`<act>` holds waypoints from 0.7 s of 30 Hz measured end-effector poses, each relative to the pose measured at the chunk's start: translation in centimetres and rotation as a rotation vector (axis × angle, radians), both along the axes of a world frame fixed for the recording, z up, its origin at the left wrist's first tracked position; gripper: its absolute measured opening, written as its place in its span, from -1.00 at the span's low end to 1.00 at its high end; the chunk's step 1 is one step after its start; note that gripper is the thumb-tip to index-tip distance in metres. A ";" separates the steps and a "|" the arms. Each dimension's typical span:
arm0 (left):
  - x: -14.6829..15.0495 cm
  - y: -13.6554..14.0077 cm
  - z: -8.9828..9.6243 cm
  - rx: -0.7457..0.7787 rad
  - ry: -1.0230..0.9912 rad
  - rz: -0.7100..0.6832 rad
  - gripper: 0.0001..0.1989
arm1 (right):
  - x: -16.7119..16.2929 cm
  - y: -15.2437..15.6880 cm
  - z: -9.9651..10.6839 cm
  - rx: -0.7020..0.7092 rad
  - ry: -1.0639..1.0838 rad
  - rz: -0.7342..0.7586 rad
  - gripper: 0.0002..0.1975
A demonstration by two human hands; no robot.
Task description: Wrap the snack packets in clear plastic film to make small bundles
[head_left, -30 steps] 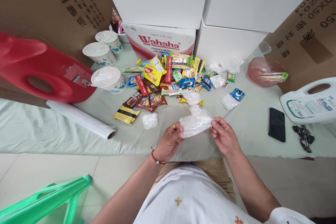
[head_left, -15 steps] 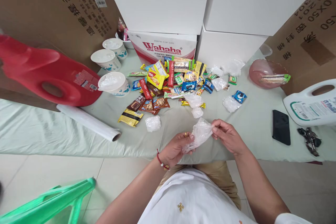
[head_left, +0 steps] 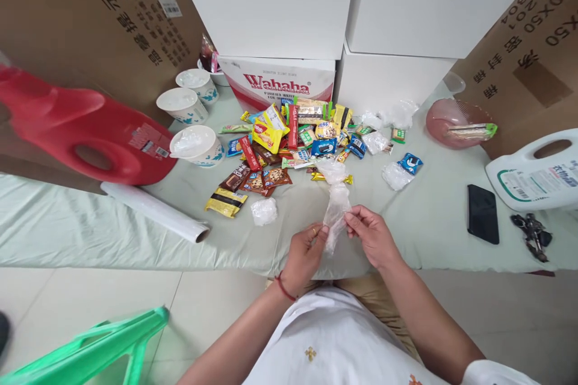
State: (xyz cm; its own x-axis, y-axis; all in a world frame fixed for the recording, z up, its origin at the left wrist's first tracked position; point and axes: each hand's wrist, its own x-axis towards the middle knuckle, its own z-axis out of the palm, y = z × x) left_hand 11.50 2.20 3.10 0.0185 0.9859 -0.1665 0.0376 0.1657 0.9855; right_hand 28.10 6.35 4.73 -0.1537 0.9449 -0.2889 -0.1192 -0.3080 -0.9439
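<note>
Hanging between two hands in the head view, a crumpled piece of clear film is held over the front of the worktop. Its left edge is pinched by the left hand, thumb and fingers brought together. Its right edge is gripped likewise by the right hand, the fingers closed against the thumb. Just beyond, a film bundle is seen; whether it is touched by the held piece cannot be told. A gold wrapper is partly covered by the bundle.

Item, left: a small film wad, set near a yellow-and-black packet. Item, behind: wrapped snacks, heaped before a Wahaha carton. Item, far left: three paper cups, ranged beside a red jug; a white roll, laid in front. Item, right: a blue packet, placed against crumpled film; a pink bowl, by which a long packet is held; a white bottle; a black phone; keys.
</note>
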 end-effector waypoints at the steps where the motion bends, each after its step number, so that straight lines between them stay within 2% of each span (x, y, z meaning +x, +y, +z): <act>1: -0.2 0.0 0.0 -0.081 -0.120 0.032 -0.57 | 0.3 0.2 0.2 -0.021 0.022 0.000 -0.61; 5: -1.7 0.4 -0.3 -0.316 -0.512 0.280 -0.58 | 1.8 0.7 0.7 -0.123 0.129 -0.127 -0.59; 9: -3.9 0.5 -0.8 -0.372 -0.627 0.386 -0.52 | 3.4 0.9 0.6 -0.238 0.178 -0.234 -0.52; 11: -4.9 0.2 -0.9 -0.304 -0.540 0.451 -0.53 | 4.1 0.8 0.5 -0.234 0.129 -0.240 -0.54; 13: -5.4 0.0 -0.8 -0.192 -0.393 0.506 -0.56 | 4.5 0.5 0.5 -0.161 0.084 -0.204 -0.60; 15: -4.8 -0.2 -0.5 -0.100 -0.234 0.457 -0.61 | 4.5 0.2 0.6 -0.092 0.087 -0.148 -0.65; 18: -2.3 0.4 0.0 -0.052 -0.051 0.318 -0.66 | 3.9 -0.3 0.9 -0.105 0.184 -0.116 -0.69; 21: 1.2 1.8 0.0 -0.046 -0.067 0.250 -0.62 | 3.3 -0.7 1.3 -0.158 0.277 -0.085 -0.69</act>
